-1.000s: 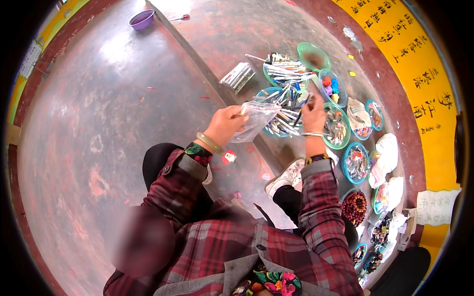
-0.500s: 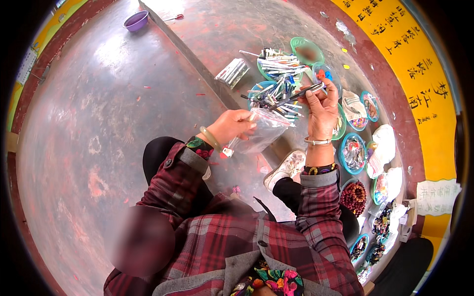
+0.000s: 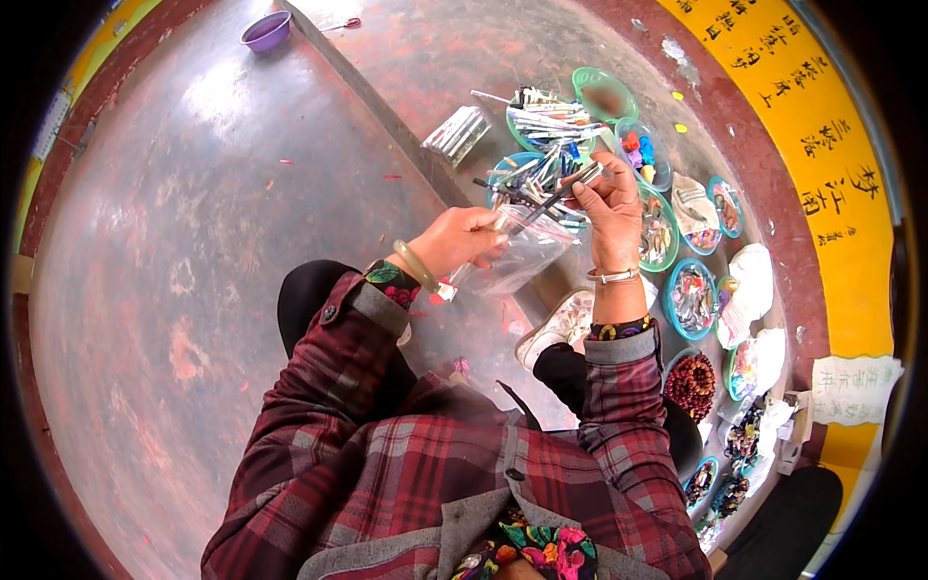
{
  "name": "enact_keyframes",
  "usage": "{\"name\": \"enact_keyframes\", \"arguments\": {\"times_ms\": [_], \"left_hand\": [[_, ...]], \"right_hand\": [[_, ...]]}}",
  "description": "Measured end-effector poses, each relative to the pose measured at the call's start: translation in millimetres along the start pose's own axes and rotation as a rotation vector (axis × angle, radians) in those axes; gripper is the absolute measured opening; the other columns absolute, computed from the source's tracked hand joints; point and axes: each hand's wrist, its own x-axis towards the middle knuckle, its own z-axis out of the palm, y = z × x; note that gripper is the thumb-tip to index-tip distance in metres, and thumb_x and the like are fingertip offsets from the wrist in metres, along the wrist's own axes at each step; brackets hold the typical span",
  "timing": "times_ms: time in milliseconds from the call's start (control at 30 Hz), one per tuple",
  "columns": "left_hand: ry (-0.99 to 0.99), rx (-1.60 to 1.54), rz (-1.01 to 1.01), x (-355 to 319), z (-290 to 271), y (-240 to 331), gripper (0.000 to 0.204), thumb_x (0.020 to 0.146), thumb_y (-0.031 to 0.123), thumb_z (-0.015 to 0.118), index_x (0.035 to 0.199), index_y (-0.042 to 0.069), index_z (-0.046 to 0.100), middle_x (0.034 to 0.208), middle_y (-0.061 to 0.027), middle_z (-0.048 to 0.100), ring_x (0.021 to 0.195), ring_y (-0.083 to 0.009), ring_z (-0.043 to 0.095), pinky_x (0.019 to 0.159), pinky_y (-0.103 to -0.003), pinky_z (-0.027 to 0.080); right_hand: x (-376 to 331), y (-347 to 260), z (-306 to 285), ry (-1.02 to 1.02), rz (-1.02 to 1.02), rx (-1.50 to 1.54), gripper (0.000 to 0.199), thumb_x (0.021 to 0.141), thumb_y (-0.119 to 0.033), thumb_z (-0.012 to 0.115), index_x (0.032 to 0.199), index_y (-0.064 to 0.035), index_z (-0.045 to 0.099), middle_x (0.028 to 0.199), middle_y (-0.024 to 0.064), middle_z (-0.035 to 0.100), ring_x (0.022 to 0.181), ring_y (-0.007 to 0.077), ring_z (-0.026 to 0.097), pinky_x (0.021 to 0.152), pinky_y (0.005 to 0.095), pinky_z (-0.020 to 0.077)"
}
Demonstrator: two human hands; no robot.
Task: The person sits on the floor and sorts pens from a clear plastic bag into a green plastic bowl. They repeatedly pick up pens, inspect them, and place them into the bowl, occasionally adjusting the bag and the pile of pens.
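Observation:
My left hand (image 3: 462, 244) pinches a clear plastic zip bag (image 3: 512, 269) by its edge, and the bag hangs slack in front of me. Between the thumb and fingers of my right hand (image 3: 616, 208) are dark pens (image 3: 557, 199), sloping down to the left. Their lower ends reach the mouth of the bag; whether they are inside it I cannot tell. Just beyond lies a heap of mixed pens (image 3: 543, 172) in a blue basin, partly hidden by my right hand and the bag. Farther off, white pens (image 3: 551, 124) fill a green basin.
A pack of white pens (image 3: 456, 134) lies beside the basins. Down the right stand more basins of small items, including a blue basin (image 3: 667, 307) and dark red beads (image 3: 690, 387). My shoe (image 3: 558, 327) is below the bag. A purple basin (image 3: 267, 33) sits far left.
My right hand has moved left and slightly down, bringing the pens to the bag's mouth. My left hand has stayed nearly in place with the bag.

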Motion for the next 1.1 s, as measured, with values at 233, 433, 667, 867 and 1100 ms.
{"name": "enact_keyframes", "arguments": {"times_ms": [233,433,667,867,1100], "left_hand": [[0.027,-0.098,-0.035,1,1,-1,0.024,0.09,0.014,0.054,0.111,0.002,0.056,0.093,-0.0017,0.059,0.086,-0.0113,0.059,0.066,-0.027,0.054],[0.01,-0.078,-0.028,0,1,1,0.023,0.09,0.014,0.055,0.109,0.002,0.057,0.087,0.0006,0.055,0.079,-0.0083,0.056,0.065,-0.026,0.054],[0.004,-0.092,-0.026,1,1,0,0.024,0.09,0.014,0.055,0.111,0.002,0.056,0.09,-0.0004,0.057,0.08,-0.009,0.056,0.066,-0.027,0.055],[0.006,-0.102,-0.024,1,3,1,0.023,0.09,0.011,0.053,0.112,0.001,0.056,0.094,-0.0005,0.057,0.081,-0.0094,0.056,0.067,-0.028,0.056],[0.021,-0.144,-0.058,3,2,-4,0.022,0.09,0.011,0.054,0.109,0.002,0.057,0.09,-0.0003,0.055,0.08,-0.0092,0.055,0.067,-0.029,0.056]], "right_hand": [[-2,10,1,-0.074,0.059,-0.064,0.026,0.079,0.006,0.063,0.103,-0.0033,0.059,0.083,0.0035,0.064,0.074,0.0087,0.059,0.068,0.0215,0.0494],[-6,18,10,-0.075,0.134,-0.089,0.019,0.076,0.006,0.067,0.093,-0.0023,0.065,0.084,-0.0002,0.062,0.075,0.0071,0.058,0.068,0.0203,0.0486],[-12,14,21,-0.135,0.196,-0.261,0.011,0.076,0.003,0.066,0.086,-0.0011,0.063,0.082,0.0003,0.063,0.076,0.0067,0.058,0.067,0.0205,0.0474],[-12,23,20,-0.175,0.249,-0.392,0.011,0.075,-0.004,0.067,0.085,-0.0007,0.064,0.078,0.0028,0.064,0.072,0.0077,0.059,0.065,0.022,0.0466],[-13,26,23,-0.241,0.239,-0.561,0.018,0.077,-0.015,0.063,0.085,0.0004,0.065,0.073,0.0072,0.065,0.066,0.0124,0.06,0.063,0.0253,0.047]]}}
